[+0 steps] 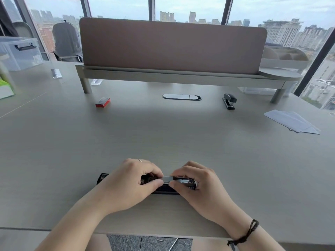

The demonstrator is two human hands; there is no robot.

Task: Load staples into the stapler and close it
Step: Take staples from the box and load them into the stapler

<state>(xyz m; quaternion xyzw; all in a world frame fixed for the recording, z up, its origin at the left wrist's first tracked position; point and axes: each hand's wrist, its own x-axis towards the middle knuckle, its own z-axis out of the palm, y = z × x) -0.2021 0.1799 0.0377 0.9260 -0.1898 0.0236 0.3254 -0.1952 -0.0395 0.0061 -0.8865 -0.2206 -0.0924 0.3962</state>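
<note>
The black stapler (104,178) lies opened flat at the desk's near edge, silver staple strip (168,178) in its channel.

Left hand (126,183) wears a ring (139,160); right wrist, a dark cord bracelet (244,234).

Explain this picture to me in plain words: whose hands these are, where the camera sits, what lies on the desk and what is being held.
There is no machine here. A person wears a camera on the head, so the single picture looks forward and down over their own arms. The left hand and the right hand meet over an opened black stapler lying near the desk's front edge. Between their fingertips is a silvery strip of staples, apparently being set into it. Farther back lie a red staple box, a second stapler, closed, and some white sheets of paper to the right. A divider panel stands behind, before city windows.
</note>
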